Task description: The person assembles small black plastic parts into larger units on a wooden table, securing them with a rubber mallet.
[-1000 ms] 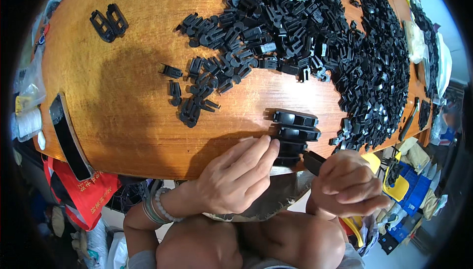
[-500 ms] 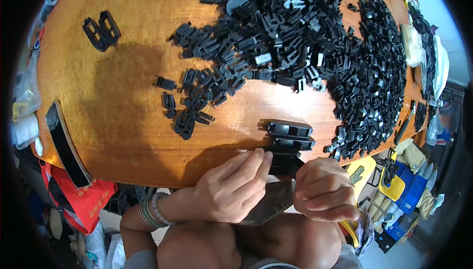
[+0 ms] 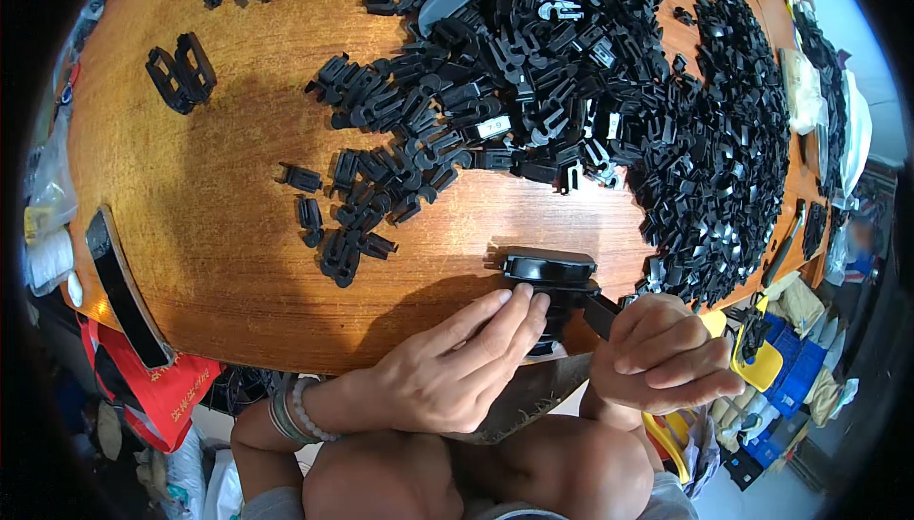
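At the table's near edge, a black oval plastic part [image 3: 549, 268] lies under the fingertips of my left hand [image 3: 447, 363]. Those fingers are stretched close together against its near side, and the thumb is hidden. More black plastic [image 3: 545, 344] shows just below it, partly covered by the fingers. My right hand [image 3: 671, 353] is closed in a fist beside them. From that fist a flat black strip [image 3: 600, 312] reaches toward the oval part; its other end is hidden in the hand. A grey-brown flap [image 3: 533, 391] hangs between the hands, above my knees.
Heaps of small black clips [image 3: 543, 72] and finer black pieces [image 3: 724, 158] cover the far and right table. Two black oval frames [image 3: 181, 72] stand at the left. A long black curved piece [image 3: 129, 287] lies on the left edge, above a red bag [image 3: 157, 391].
My right hand has moved right, away from my left, and the black strip now shows between it and the part. The oval parts have shifted and turned under my left fingers.
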`<action>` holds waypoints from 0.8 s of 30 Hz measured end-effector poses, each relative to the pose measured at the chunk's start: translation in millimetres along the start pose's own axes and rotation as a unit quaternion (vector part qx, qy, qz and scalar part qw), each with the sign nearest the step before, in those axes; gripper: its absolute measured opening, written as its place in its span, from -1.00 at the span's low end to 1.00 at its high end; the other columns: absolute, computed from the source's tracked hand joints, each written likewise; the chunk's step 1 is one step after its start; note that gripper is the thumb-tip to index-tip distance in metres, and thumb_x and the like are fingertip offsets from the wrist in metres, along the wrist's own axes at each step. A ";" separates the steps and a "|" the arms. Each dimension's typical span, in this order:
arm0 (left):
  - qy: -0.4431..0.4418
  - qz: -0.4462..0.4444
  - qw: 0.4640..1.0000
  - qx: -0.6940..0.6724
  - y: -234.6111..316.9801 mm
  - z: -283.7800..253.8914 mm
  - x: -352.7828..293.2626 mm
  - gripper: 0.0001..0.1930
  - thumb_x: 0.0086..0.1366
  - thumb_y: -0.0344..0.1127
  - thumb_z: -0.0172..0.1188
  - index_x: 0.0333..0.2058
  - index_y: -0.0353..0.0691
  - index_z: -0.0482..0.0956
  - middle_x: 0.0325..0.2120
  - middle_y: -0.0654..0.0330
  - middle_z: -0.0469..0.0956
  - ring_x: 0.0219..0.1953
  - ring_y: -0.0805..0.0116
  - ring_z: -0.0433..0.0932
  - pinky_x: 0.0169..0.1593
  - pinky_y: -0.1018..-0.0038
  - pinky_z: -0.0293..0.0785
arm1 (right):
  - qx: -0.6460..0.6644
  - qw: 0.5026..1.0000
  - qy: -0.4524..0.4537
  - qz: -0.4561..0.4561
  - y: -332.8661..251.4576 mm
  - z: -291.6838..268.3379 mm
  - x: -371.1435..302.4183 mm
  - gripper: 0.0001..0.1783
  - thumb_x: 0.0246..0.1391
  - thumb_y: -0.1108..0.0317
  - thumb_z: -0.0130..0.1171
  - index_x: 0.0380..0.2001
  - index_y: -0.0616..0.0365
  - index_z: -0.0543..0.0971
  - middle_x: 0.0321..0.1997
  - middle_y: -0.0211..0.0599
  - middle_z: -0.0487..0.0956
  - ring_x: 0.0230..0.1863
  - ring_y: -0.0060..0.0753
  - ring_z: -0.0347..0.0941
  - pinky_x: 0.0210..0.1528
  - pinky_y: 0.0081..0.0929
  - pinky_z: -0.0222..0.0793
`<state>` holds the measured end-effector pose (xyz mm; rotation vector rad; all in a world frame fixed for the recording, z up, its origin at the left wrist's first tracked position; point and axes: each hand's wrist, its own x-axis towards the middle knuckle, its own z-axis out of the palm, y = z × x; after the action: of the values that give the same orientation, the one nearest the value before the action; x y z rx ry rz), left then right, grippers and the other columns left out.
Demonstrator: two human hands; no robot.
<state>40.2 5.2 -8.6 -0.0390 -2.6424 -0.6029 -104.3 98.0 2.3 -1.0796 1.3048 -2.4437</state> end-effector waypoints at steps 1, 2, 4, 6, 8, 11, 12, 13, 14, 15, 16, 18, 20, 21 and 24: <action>0.001 -0.002 1.000 -0.004 0.3 0.3 -1.4 -0.74 0.14 -0.36 0.20 -0.25 -0.46 0.59 -0.20 0.03 0.58 -0.04 0.17 0.52 0.07 0.33 0.42 | 0.000 1.000 0.000 0.003 -0.3 -0.9 -0.9 -0.31 0.29 -0.16 -0.43 -0.78 0.03 0.28 -0.84 -0.35 0.29 -0.92 -0.58 0.11 -0.89 -0.63 0.05; 0.002 -0.004 1.000 -0.004 -0.4 1.1 -1.5 -0.74 0.14 -0.36 0.20 -0.25 -0.46 0.59 -0.20 0.03 0.58 -0.04 0.17 0.52 0.07 0.33 0.42 | 0.006 1.000 -0.009 -0.004 0.0 -3.2 -0.5 -0.31 0.30 -0.16 -0.44 -0.77 0.04 0.28 -0.84 -0.34 0.30 -0.92 -0.58 0.11 -0.90 -0.64 0.04; 0.007 -0.005 1.000 -0.013 -2.0 1.4 -1.0 -0.77 0.15 -0.39 0.18 -0.27 -0.44 0.61 -0.20 0.03 0.59 -0.05 0.18 0.53 0.07 0.34 0.43 | 0.028 0.999 -0.004 -0.037 3.5 -3.1 0.7 -0.33 0.30 -0.13 -0.44 -0.76 0.04 0.27 -0.83 -0.32 0.30 -0.93 -0.57 0.10 -0.93 -0.68 -0.01; 0.001 0.001 1.000 -0.015 -4.9 -1.9 0.5 -0.77 0.14 -0.39 0.17 -0.28 -0.44 0.61 -0.20 0.03 0.59 -0.05 0.18 0.53 0.07 0.34 0.44 | 0.017 1.000 -0.007 -0.013 -2.1 -3.5 -3.0 -0.32 0.30 -0.15 -0.45 -0.75 0.05 0.31 -0.83 -0.34 0.33 -0.91 -0.53 0.15 -0.89 -0.61 0.08; -0.004 0.009 1.000 -0.017 -6.3 -1.5 0.8 -0.77 0.14 -0.39 0.16 -0.29 -0.43 0.62 -0.20 0.03 0.58 -0.05 0.18 0.53 0.06 0.34 0.44 | 0.002 1.000 -0.007 0.018 -4.6 -4.0 -2.1 -0.30 0.29 -0.17 -0.45 -0.75 0.05 0.35 -0.84 -0.37 0.36 -0.88 -0.48 0.21 -0.83 -0.50 0.19; 0.011 0.016 1.000 -0.018 -6.0 0.9 0.5 -0.77 0.16 -0.39 0.13 -0.28 -0.43 0.62 -0.21 0.04 0.59 -0.04 0.19 0.52 0.06 0.32 0.46 | -0.007 1.000 0.003 0.015 -3.2 -3.3 -4.0 -0.30 0.30 -0.15 -0.44 -0.76 0.05 0.34 -0.86 -0.35 0.35 -0.88 -0.48 0.22 -0.82 -0.50 0.20; 0.005 0.017 1.000 -0.014 -5.8 -0.1 0.4 -0.76 0.16 -0.39 0.13 -0.27 -0.44 0.62 -0.21 0.04 0.59 -0.04 0.18 0.52 0.06 0.32 0.46 | -0.009 1.000 0.002 0.016 -2.8 -2.0 -2.2 -0.30 0.30 -0.15 -0.44 -0.76 0.05 0.34 -0.86 -0.35 0.35 -0.88 -0.48 0.22 -0.82 -0.50 0.20; -0.001 0.019 1.000 -0.008 -5.5 -1.2 0.4 -0.76 0.15 -0.38 0.13 -0.27 -0.44 0.61 -0.22 0.03 0.58 -0.04 0.18 0.52 0.06 0.31 0.46 | 0.010 0.999 -0.025 0.040 -1.5 0.2 2.2 -0.33 0.31 -0.12 -0.42 -0.77 0.04 0.30 -0.87 -0.36 0.31 -0.91 -0.53 0.14 -0.88 -0.57 0.10; 0.000 0.021 1.000 -0.007 -6.0 -1.7 0.5 -0.76 0.15 -0.38 0.13 -0.27 -0.44 0.61 -0.22 0.03 0.58 -0.04 0.18 0.52 0.06 0.31 0.46 | 0.032 0.996 -0.052 0.061 -0.3 1.8 5.4 -0.34 0.31 -0.10 -0.41 -0.78 0.03 0.27 -0.88 -0.36 0.27 -0.95 -0.57 0.06 -0.93 -0.64 0.01; -0.005 0.027 1.000 0.003 -6.3 -2.2 0.5 -0.76 0.15 -0.37 0.14 -0.27 -0.43 0.61 -0.20 0.02 0.58 -0.03 0.17 0.51 0.07 0.30 0.46 | 0.032 0.996 -0.053 0.058 0.0 3.6 5.3 -0.34 0.31 -0.10 -0.41 -0.78 0.03 0.27 -0.88 -0.36 0.27 -0.95 -0.57 0.06 -0.93 -0.64 0.01; -0.011 0.032 0.999 0.013 -6.1 -2.6 0.6 -0.76 0.15 -0.36 0.14 -0.27 -0.42 0.61 -0.17 0.01 0.57 -0.02 0.16 0.50 0.07 0.29 0.45 | 0.025 0.998 -0.034 0.054 0.5 6.1 4.4 -0.35 0.31 -0.10 -0.40 -0.78 0.02 0.27 -0.88 -0.37 0.26 -0.95 -0.57 0.06 -0.93 -0.64 0.01; 0.010 0.017 1.000 0.017 -2.6 0.2 -1.1 -0.75 0.15 -0.35 0.15 -0.26 -0.40 0.61 -0.15 -0.02 0.55 0.00 0.13 0.49 0.07 0.28 0.45 | 0.001 0.998 -0.016 0.060 -0.5 9.6 6.3 -0.34 0.31 -0.10 -0.41 -0.78 0.01 0.29 -0.88 -0.39 0.26 -0.94 -0.58 0.09 -0.92 -0.64 0.03; 0.031 0.002 0.999 0.015 -1.2 0.5 -0.2 -0.75 0.16 -0.33 0.15 -0.25 -0.37 0.61 -0.13 -0.05 0.54 0.02 0.10 0.47 0.08 0.26 0.44 | 0.040 0.999 0.002 0.003 3.9 16.4 15.5 -0.34 0.32 -0.10 -0.42 -0.78 0.00 0.29 -0.88 -0.40 0.25 -0.94 -0.59 0.10 -0.92 -0.64 0.04; 0.024 -0.025 0.999 -0.012 -2.0 0.4 1.3 -0.75 0.16 -0.31 0.15 -0.25 -0.34 0.61 -0.11 -0.07 0.53 0.05 0.07 0.46 0.09 0.25 0.43 | 0.074 0.996 0.022 -0.049 4.8 18.6 17.8 -0.34 0.32 -0.10 -0.42 -0.78 0.00 0.28 -0.87 -0.41 0.25 -0.93 -0.59 0.11 -0.91 -0.64 0.05; 0.016 -0.045 0.998 -0.028 -3.3 1.0 0.9 -0.74 0.16 -0.28 0.14 -0.23 -0.31 0.61 -0.10 -0.10 0.52 0.07 0.01 0.43 0.09 0.23 0.42 | -0.030 0.998 -0.047 0.015 8.2 12.5 17.3 -0.35 0.32 -0.09 -0.44 -0.77 -0.01 0.27 -0.87 -0.41 0.24 -0.92 -0.59 0.10 -0.91 -0.65 0.04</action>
<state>38.5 2.6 -10.4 0.0714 -2.6074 -0.7018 -109.9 77.0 9.3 -1.1659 1.3635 -2.3151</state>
